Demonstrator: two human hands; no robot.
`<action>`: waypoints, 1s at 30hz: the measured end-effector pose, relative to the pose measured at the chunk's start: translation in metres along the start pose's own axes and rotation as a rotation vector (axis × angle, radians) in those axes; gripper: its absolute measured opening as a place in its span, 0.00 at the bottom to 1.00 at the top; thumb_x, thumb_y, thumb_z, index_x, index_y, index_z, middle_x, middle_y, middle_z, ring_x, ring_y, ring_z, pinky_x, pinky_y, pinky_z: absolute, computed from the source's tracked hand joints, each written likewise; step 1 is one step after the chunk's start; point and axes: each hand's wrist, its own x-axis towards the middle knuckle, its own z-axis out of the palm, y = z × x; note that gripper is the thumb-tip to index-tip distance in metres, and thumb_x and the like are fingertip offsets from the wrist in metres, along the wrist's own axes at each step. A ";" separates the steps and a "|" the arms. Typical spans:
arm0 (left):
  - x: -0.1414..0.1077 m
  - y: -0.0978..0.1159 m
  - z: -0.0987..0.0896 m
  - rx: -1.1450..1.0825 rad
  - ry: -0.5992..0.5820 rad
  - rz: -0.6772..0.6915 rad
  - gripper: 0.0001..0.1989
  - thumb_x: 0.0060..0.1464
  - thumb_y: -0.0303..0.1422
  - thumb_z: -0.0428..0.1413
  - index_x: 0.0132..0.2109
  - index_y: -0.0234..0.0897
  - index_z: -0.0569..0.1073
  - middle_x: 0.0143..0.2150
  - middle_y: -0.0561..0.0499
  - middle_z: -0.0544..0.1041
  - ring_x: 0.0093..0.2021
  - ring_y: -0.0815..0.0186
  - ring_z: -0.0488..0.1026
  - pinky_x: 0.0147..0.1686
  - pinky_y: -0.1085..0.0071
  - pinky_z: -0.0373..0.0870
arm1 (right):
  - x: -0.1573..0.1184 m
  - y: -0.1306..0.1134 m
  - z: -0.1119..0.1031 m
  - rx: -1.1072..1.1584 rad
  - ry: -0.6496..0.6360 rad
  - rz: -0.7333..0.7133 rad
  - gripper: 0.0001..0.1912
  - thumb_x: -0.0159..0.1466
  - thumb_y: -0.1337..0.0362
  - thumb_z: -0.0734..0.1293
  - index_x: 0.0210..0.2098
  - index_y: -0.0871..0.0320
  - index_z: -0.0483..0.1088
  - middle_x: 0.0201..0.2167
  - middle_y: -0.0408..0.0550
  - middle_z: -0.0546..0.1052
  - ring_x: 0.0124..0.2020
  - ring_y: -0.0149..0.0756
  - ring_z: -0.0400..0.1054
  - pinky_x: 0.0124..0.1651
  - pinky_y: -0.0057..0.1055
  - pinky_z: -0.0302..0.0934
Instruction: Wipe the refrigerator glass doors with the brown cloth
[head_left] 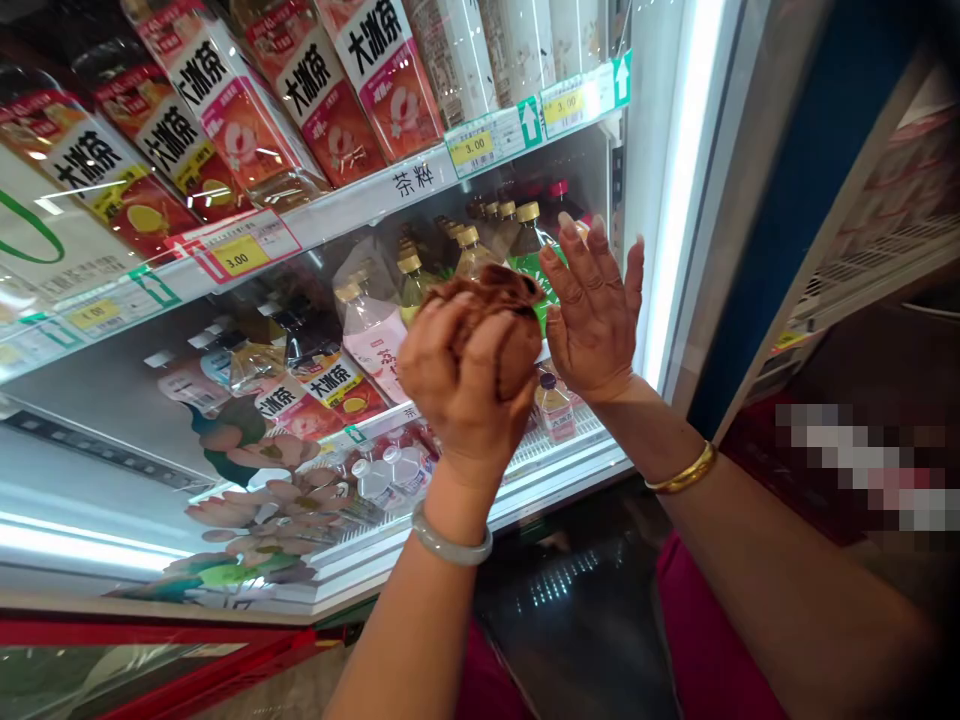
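My left hand (469,375), with a pale bangle at its wrist, is closed round a bunched brown cloth (517,284). Part of the cloth is hidden behind my fingers. To its right, my right hand (598,320) is raised with its fingers stretched out and nothing in it; a gold bracelet (686,470) circles that wrist. Both hands are in front of a lit drinks cooler. Behind them on the middle shelf stand bottles, among them a green-labelled bottle (544,262) and a pink-labelled bottle (373,340).
Large iced tea bottles (232,120) fill the upper shelf, above a rail with price tags (472,148). Clear bottles (405,468) stand lower down. A bright light strip (679,200) runs along the cooler's right side. A red-edged door (225,665) is at the lower left.
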 end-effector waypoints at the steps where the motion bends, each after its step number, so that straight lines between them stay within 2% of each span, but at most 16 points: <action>1: -0.006 0.004 0.003 -0.009 -0.017 0.037 0.17 0.57 0.33 0.65 0.53 0.44 0.77 0.58 0.45 0.76 0.63 0.52 0.71 0.65 0.52 0.66 | 0.000 0.000 0.001 0.011 0.017 0.003 0.28 0.77 0.55 0.47 0.73 0.45 0.54 0.74 0.42 0.62 0.78 0.39 0.44 0.80 0.56 0.32; 3: -0.013 0.008 0.008 -0.016 -0.054 0.096 0.15 0.56 0.32 0.66 0.50 0.45 0.77 0.55 0.46 0.78 0.62 0.54 0.73 0.64 0.54 0.68 | 0.000 0.001 0.002 0.017 0.038 0.005 0.27 0.77 0.54 0.48 0.73 0.46 0.55 0.73 0.43 0.62 0.78 0.40 0.46 0.79 0.58 0.34; 5: -0.010 0.007 0.005 -0.017 -0.072 0.104 0.15 0.55 0.32 0.67 0.50 0.45 0.78 0.54 0.46 0.79 0.61 0.54 0.74 0.63 0.55 0.68 | -0.001 0.002 0.004 0.005 0.045 -0.004 0.28 0.77 0.53 0.47 0.73 0.46 0.55 0.73 0.44 0.63 0.78 0.41 0.47 0.79 0.59 0.36; 11: 0.017 -0.015 -0.016 0.025 0.062 -0.026 0.20 0.54 0.30 0.65 0.55 0.43 0.77 0.59 0.43 0.75 0.62 0.50 0.71 0.65 0.50 0.63 | 0.000 0.001 0.004 0.043 0.128 -0.070 0.29 0.76 0.61 0.50 0.75 0.46 0.50 0.72 0.44 0.65 0.78 0.37 0.46 0.79 0.58 0.37; 14: 0.004 -0.009 -0.009 0.014 0.031 0.029 0.19 0.55 0.32 0.65 0.54 0.44 0.77 0.58 0.44 0.76 0.63 0.51 0.71 0.65 0.51 0.65 | 0.000 0.001 0.003 0.069 0.151 -0.072 0.29 0.76 0.61 0.51 0.75 0.47 0.50 0.72 0.46 0.65 0.78 0.39 0.46 0.79 0.59 0.37; 17: -0.014 0.005 0.003 -0.003 -0.052 0.081 0.15 0.56 0.33 0.66 0.50 0.46 0.79 0.55 0.45 0.79 0.63 0.54 0.72 0.64 0.55 0.66 | -0.001 0.002 0.004 0.057 0.124 -0.053 0.28 0.76 0.55 0.50 0.75 0.45 0.50 0.73 0.44 0.63 0.78 0.42 0.48 0.79 0.60 0.37; 20: -0.014 0.008 0.004 0.006 -0.099 0.093 0.11 0.58 0.34 0.65 0.48 0.48 0.79 0.54 0.48 0.80 0.62 0.57 0.73 0.64 0.57 0.66 | 0.000 0.003 0.005 0.037 0.150 -0.054 0.28 0.77 0.54 0.52 0.74 0.44 0.51 0.73 0.44 0.63 0.77 0.38 0.48 0.80 0.54 0.35; 25: 0.011 -0.007 -0.014 0.028 -0.021 -0.021 0.15 0.59 0.36 0.62 0.53 0.45 0.79 0.58 0.44 0.77 0.63 0.53 0.72 0.65 0.53 0.65 | 0.001 0.003 0.005 0.043 0.153 -0.089 0.29 0.76 0.59 0.51 0.75 0.46 0.50 0.73 0.46 0.62 0.78 0.36 0.45 0.80 0.53 0.33; 27: 0.008 -0.007 -0.014 0.032 -0.001 -0.032 0.15 0.59 0.35 0.62 0.53 0.45 0.78 0.58 0.44 0.77 0.63 0.53 0.72 0.65 0.53 0.65 | 0.000 0.003 0.004 0.034 0.130 -0.075 0.29 0.75 0.58 0.50 0.75 0.45 0.50 0.74 0.45 0.62 0.78 0.37 0.46 0.80 0.53 0.33; 30: -0.010 0.003 -0.003 0.028 -0.038 0.037 0.12 0.59 0.35 0.64 0.50 0.47 0.80 0.55 0.47 0.79 0.62 0.55 0.73 0.64 0.56 0.67 | -0.001 0.002 0.004 0.006 0.098 -0.038 0.28 0.76 0.54 0.48 0.74 0.45 0.53 0.73 0.43 0.64 0.78 0.39 0.48 0.81 0.53 0.34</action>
